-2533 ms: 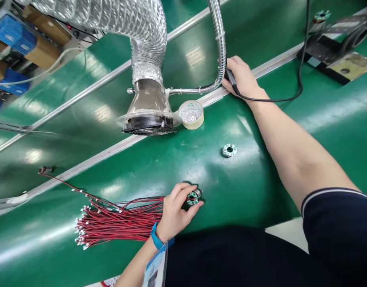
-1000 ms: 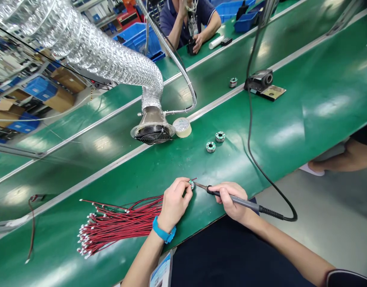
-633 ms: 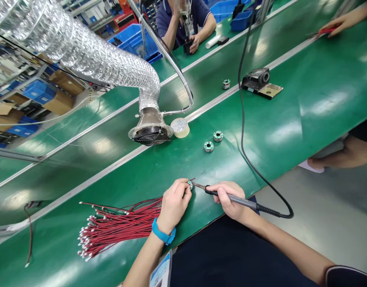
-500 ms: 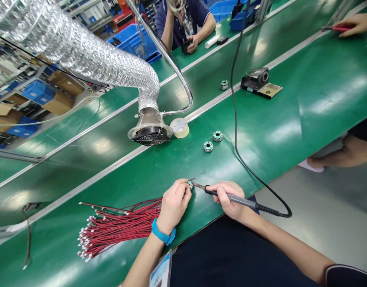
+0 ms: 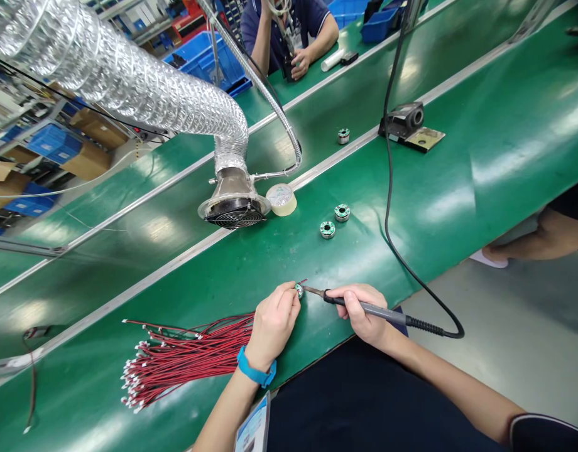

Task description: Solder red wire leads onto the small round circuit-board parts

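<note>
Between the fingertips of my left hand [image 5: 276, 320] is a small round part [image 5: 299, 290] with a green-and-white face, and a short dark red wire end [image 5: 305, 280] sticks out beside it. My right hand [image 5: 362, 311] grips a soldering iron [image 5: 378, 312], whose tip meets or nearly meets the part. A bundle of red wires [image 5: 190, 358] with white connectors lies left of my left hand. Further back on the green table [image 5: 440, 201] stand two round metal parts with green tops, one [image 5: 327, 230] slightly nearer than the other [image 5: 342, 213].
A fan nozzle [image 5: 235, 204] on a silver duct hangs beside a tape roll [image 5: 281, 199]. The iron's black cable [image 5: 387, 207] crosses the table past a dark stand [image 5: 404, 122]. Another round part [image 5: 343, 136] sits on the middle strip. A person [image 5: 289, 37] sits opposite.
The iron's cable has swung right. The round part on the middle strip has shifted slightly left. At the far right, another person's hand with a red tool has mostly left view.
</note>
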Demonstrator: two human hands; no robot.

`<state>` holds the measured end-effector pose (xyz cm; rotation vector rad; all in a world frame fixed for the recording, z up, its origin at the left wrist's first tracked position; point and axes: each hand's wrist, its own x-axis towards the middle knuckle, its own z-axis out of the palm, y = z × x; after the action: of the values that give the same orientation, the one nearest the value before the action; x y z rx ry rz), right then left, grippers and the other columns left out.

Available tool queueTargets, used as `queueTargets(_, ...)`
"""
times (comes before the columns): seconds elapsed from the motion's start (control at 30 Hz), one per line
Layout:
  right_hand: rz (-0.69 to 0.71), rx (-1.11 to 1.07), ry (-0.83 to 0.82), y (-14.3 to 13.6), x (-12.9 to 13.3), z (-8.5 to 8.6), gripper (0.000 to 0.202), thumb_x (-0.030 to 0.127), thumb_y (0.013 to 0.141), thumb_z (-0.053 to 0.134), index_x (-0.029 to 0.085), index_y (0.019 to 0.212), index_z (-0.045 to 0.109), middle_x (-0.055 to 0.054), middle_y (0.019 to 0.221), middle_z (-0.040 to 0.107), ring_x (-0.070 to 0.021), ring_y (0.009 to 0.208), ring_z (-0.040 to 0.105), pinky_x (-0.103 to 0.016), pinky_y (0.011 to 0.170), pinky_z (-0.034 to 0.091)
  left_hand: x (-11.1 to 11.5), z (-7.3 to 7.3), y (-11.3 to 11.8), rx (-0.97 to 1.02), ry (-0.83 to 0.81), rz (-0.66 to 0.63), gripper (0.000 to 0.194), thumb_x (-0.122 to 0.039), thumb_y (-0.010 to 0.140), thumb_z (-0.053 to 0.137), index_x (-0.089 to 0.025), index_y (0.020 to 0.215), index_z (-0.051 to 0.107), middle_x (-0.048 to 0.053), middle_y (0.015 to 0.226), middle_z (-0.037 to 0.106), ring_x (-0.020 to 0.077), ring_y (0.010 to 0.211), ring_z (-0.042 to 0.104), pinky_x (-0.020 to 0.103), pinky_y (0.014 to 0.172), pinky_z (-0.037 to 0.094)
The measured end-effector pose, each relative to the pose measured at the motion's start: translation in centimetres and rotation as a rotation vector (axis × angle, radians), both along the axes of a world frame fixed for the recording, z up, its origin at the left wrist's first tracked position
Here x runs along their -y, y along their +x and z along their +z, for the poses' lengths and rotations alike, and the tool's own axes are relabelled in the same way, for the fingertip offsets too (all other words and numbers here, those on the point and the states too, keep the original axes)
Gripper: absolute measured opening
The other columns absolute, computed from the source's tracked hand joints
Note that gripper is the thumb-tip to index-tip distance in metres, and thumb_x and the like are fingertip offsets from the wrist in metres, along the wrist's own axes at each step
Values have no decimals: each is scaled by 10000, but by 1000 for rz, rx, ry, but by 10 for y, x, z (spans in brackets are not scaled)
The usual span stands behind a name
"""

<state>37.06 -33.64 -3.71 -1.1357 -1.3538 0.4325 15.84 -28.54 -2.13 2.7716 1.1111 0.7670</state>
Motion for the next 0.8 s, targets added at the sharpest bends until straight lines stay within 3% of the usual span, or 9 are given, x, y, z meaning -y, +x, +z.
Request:
queueTargets(0.53, 83, -24, -21, 1, -2, -5, 343, 177, 1037, 458, 193, 934, 785, 60, 523, 610, -95, 457, 613, -227, 583, 529, 2, 1, 0, -61, 142, -23, 89, -98, 1027, 571, -146, 1078, 626, 163, 1121, 793, 217, 968, 804, 314, 833, 680)
queueTargets(0.8, 12, -55, -41, 0, 0, -4, 358, 223, 1049, 460, 208, 913, 791, 54, 499, 610, -114, 445, 621, -253, 574, 548, 3, -1, -1, -65, 139, -25, 112, -105, 1028, 567, -152, 1090, 648, 159, 1143, 796, 222, 963, 807, 324, 836, 680)
